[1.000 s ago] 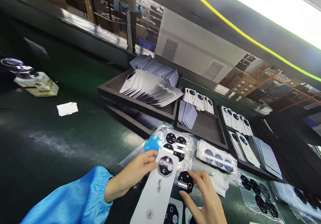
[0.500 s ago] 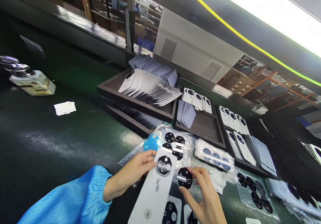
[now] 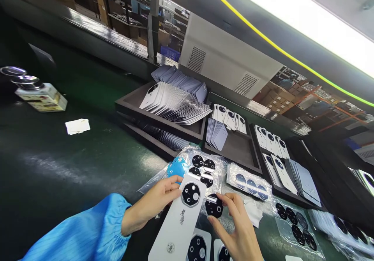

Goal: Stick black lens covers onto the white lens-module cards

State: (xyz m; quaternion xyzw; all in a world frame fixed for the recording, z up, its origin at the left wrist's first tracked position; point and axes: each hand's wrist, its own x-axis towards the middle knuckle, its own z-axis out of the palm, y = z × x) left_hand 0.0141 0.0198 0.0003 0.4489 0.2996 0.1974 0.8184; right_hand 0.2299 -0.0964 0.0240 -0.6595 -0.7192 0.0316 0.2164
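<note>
- Your left hand, in a blue sleeve, curls around the upper edge of the white phone back panel, which sits at bottom centre of the frame. If that grip on the edge slips, the panel could tip onto the two panels below it.
- Your right hand is nearly closed, its fingers pinching the black lens disc at its rim, just beside the panel. So narrow a pinch could let the disc flip or drop onto the clear bags.
- Your fingertips lie near the disc's shiny strip, so a shift in grip could smudge it.
- The panel's black camera ring is exposed, and a knock from the disc could scuff it.
- Just above your hands, a clear bag shows four black discs. A blue object lies at its left edge; you cannot tell what it is.
- To the right, one bag shows three blue-grey discs, and a lower-right bag shows five black ones.
- Upper centre, the dark trays hold fanned panels, too many to count.
- Two white wipes lie out: one by your right hand, one at left.
</note>
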